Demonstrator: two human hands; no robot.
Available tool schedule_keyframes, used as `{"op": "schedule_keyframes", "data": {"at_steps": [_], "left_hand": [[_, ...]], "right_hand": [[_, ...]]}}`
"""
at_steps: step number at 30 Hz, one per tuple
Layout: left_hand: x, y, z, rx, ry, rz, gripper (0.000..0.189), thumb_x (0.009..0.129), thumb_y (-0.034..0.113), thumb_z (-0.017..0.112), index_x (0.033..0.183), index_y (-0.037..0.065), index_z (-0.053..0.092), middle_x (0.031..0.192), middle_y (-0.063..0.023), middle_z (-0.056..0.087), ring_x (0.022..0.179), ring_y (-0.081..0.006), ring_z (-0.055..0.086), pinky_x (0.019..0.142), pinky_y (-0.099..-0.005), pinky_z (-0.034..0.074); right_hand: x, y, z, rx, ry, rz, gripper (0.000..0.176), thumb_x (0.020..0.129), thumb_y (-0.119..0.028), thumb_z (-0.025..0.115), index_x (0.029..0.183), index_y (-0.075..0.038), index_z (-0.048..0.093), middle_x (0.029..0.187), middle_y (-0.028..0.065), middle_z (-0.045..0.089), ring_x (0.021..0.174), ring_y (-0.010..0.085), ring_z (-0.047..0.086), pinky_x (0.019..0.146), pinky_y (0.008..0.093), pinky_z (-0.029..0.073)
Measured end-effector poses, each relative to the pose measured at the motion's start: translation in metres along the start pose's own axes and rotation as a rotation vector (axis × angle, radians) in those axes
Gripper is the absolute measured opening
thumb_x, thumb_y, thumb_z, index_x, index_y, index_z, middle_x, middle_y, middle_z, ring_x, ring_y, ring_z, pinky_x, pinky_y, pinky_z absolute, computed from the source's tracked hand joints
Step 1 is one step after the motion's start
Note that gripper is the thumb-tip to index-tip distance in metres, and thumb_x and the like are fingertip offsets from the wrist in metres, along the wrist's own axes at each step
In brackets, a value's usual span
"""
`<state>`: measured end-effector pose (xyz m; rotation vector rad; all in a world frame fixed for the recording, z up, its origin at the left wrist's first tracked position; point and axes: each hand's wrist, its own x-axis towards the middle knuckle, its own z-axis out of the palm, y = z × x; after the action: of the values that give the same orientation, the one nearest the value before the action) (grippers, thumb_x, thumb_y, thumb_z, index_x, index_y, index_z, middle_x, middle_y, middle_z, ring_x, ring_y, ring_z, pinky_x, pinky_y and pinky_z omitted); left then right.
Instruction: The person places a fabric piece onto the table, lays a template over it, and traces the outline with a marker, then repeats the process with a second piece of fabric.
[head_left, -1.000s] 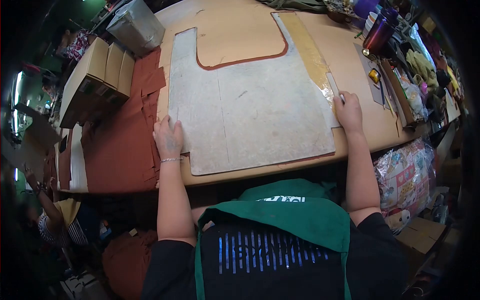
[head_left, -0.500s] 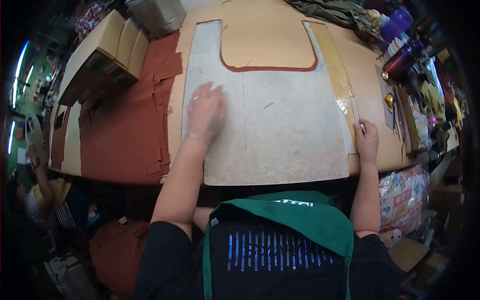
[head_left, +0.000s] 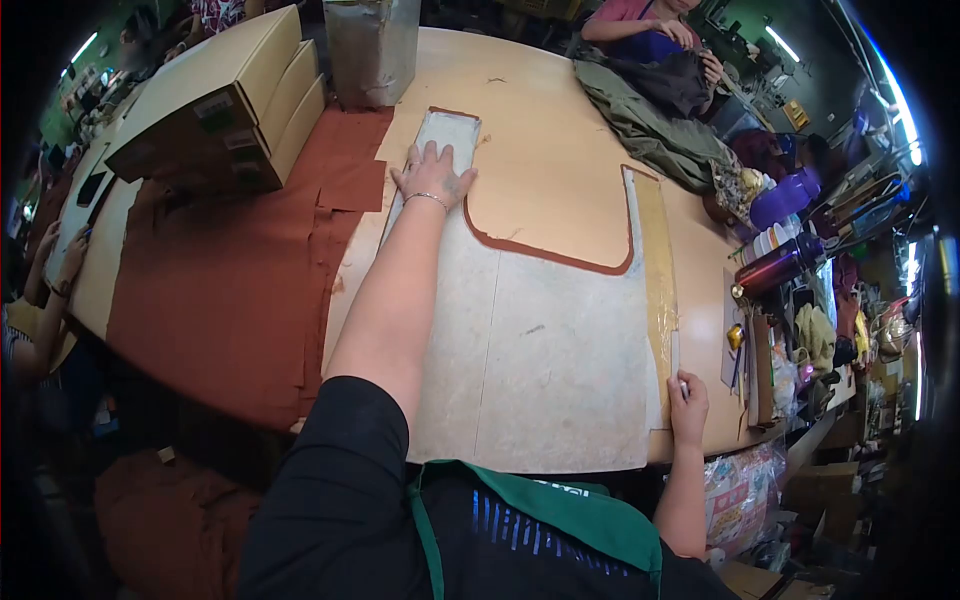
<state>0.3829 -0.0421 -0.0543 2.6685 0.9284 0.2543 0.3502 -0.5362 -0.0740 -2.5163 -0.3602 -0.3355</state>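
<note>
A large pale grey, U-notched pattern board [head_left: 540, 350] lies flat on the table in front of me, with a reddish-brown edge showing along its notch. My left hand [head_left: 435, 178], a bracelet at its wrist, presses flat with spread fingers on the board's far left arm. Beside the right edge, my right hand [head_left: 689, 402] is closed on a small whitish thing, too small to make out. A thin pale strip [head_left: 675, 352] lies just beyond those fingers. Yellowish tape [head_left: 657, 270] runs along the board's right side.
Reddish-brown fabric [head_left: 230, 270] covers the table's left part, under cardboard boxes [head_left: 215, 100]. A metal container [head_left: 375, 55] stands behind. On the right are a dark red bottle [head_left: 778, 262] and small tools. Across the table, a person [head_left: 650, 25] handles dark cloth [head_left: 640, 110].
My left hand has moved away from me, from the board's left side to its far left arm, and now lies flat. The view has tilted up; my right hand stays by the right edge.
</note>
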Motion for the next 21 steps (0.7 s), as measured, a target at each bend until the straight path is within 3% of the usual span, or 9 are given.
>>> {"op": "schedule_keyframes", "data": {"at_steps": [3,6,10,13,17,21], "left_hand": [[0.006,-0.002,0.003,-0.027,0.026,-0.009,0.061,0.076,0.047,0.049,0.128,0.018,0.038,0.136,-0.003,0.028,0.128,-0.0242,0.017,0.099,-0.0582,0.012],[0.008,-0.002,0.001,-0.032,-0.008,-0.048,0.064,0.073,0.047,0.05,0.129,0.02,0.035,0.138,-0.0046,0.024,0.129,-0.0254,0.014,0.1,-0.0586,0.011],[0.015,0.003,-0.003,-0.07,-0.012,-0.107,0.068,0.069,0.044,0.052,0.13,0.022,0.034,0.139,-0.0082,0.022,0.13,-0.0279,0.013,0.098,-0.0606,0.011],[0.017,0.004,0.003,-0.124,0.061,-0.066,0.068,0.065,0.041,0.054,0.129,0.023,0.037,0.139,-0.0099,0.023,0.129,-0.0297,0.015,0.097,-0.0632,0.011],[0.019,0.002,0.002,-0.124,0.056,-0.04,0.063,0.064,0.039,0.056,0.124,0.023,0.044,0.138,-0.0107,0.025,0.129,-0.0312,0.017,0.095,-0.0653,0.011],[0.018,0.001,0.004,-0.136,0.07,-0.014,0.057,0.066,0.038,0.055,0.121,0.024,0.048,0.139,-0.0097,0.024,0.129,-0.0318,0.016,0.094,-0.0671,0.007]], "right_hand": [[0.009,-0.008,-0.011,0.083,-0.183,0.201,0.021,0.075,-0.013,0.063,0.091,0.001,0.058,0.073,0.0069,0.054,0.067,0.0144,0.051,0.064,0.027,0.043],[0.035,-0.016,-0.02,-0.016,-0.239,0.252,0.019,0.076,-0.011,0.061,0.09,0.001,0.058,0.07,0.0027,0.053,0.065,0.0102,0.048,0.062,0.0238,0.042],[0.105,-0.067,0.0,0.123,-0.299,0.058,0.017,0.077,-0.012,0.059,0.088,0.001,0.057,0.071,0.0026,0.053,0.065,0.0095,0.048,0.06,0.0235,0.04],[0.162,-0.155,0.065,0.195,-0.49,-0.11,0.022,0.078,-0.019,0.059,0.083,0.002,0.057,0.067,0.0041,0.054,0.064,0.0099,0.048,0.057,0.0252,0.039],[0.251,-0.251,0.188,0.368,-0.407,-0.321,0.026,0.078,-0.025,0.059,0.083,0.001,0.06,0.07,0.007,0.059,0.064,0.0128,0.053,0.059,0.0292,0.042],[0.323,-0.308,0.286,0.384,-0.415,-0.365,0.023,0.075,-0.021,0.062,0.085,0.0,0.061,0.069,0.0102,0.06,0.062,0.018,0.056,0.058,0.0312,0.045]]}}
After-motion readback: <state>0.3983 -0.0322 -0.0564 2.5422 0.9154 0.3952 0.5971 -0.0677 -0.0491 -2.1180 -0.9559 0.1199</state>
